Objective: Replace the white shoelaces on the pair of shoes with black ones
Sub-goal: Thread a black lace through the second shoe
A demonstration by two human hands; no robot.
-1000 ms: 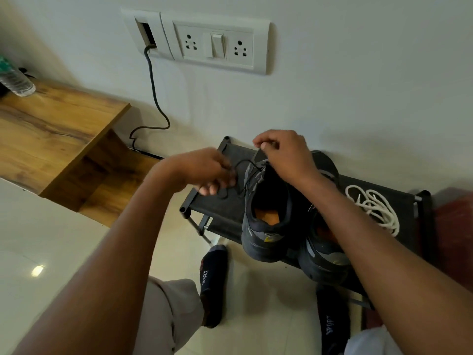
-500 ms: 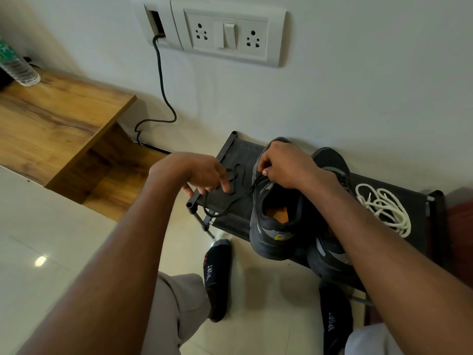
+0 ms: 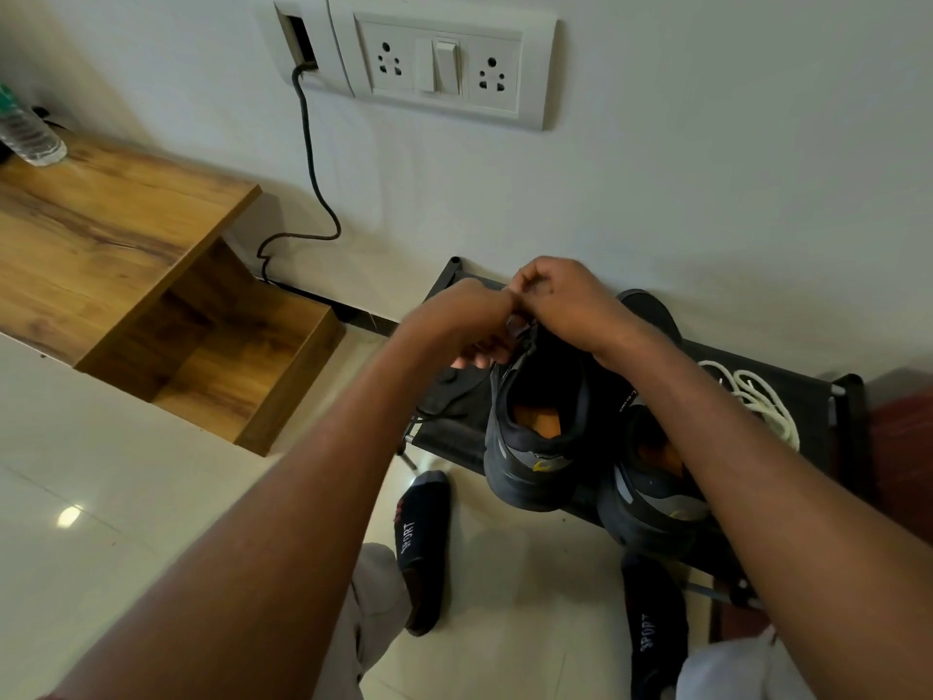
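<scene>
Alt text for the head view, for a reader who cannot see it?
Both hands, left hand and right hand, meet over the left shoe on a black rack, working a black lace. White laces lie beside the other shoe.

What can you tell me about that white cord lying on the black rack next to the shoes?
The white shoelaces lie in a loose, tangled heap of loops on the black rack, to the right of the two dark shoes. They look like thick, round, cream-white cord, soft and limp. Neither hand touches them; the right forearm hides part of the heap.
</scene>
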